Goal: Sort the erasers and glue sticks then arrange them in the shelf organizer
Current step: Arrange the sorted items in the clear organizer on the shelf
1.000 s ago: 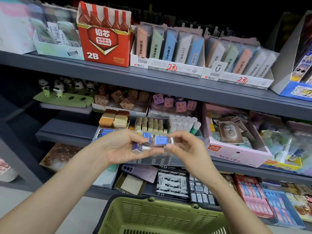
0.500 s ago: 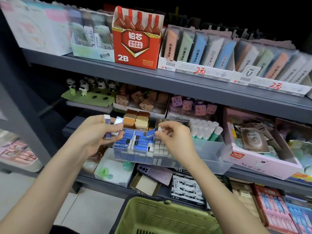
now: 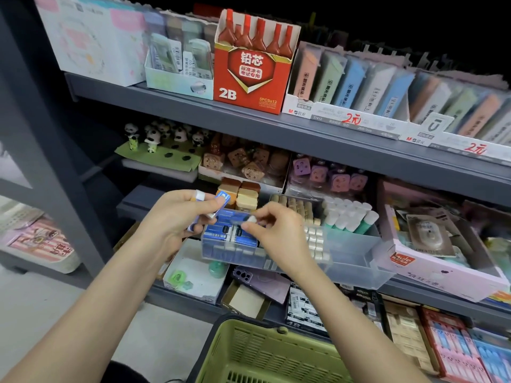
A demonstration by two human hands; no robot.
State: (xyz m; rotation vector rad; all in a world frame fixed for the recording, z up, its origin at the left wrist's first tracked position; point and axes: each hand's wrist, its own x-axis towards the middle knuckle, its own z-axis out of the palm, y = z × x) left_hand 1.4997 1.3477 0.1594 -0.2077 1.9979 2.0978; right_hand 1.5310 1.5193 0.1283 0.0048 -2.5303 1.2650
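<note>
A clear plastic shelf organizer (image 3: 356, 261) stands on the middle shelf. Its left section holds rows of blue-sleeved erasers (image 3: 221, 229), the middle holds small beige and white erasers (image 3: 312, 233), and white and green glue sticks (image 3: 348, 214) stand at its right. My left hand (image 3: 171, 217) grips a few blue-sleeved erasers (image 3: 222, 196) just left of the organizer. My right hand (image 3: 272, 230) pinches one blue-sleeved eraser (image 3: 253, 218) by its white end, low over the blue rows.
A green shopping basket (image 3: 265, 352) sits below my arms. Brown block erasers (image 3: 242, 193) stand behind the organizer. A pink box (image 3: 442, 275) is at its right. A red 2B lead box (image 3: 253, 70) and pastel packs fill the upper shelf.
The view shifted left and closer. My right hand carried one eraser from my left hand down to the blue rows in the organizer. My left hand stayed beside it with the rest.
</note>
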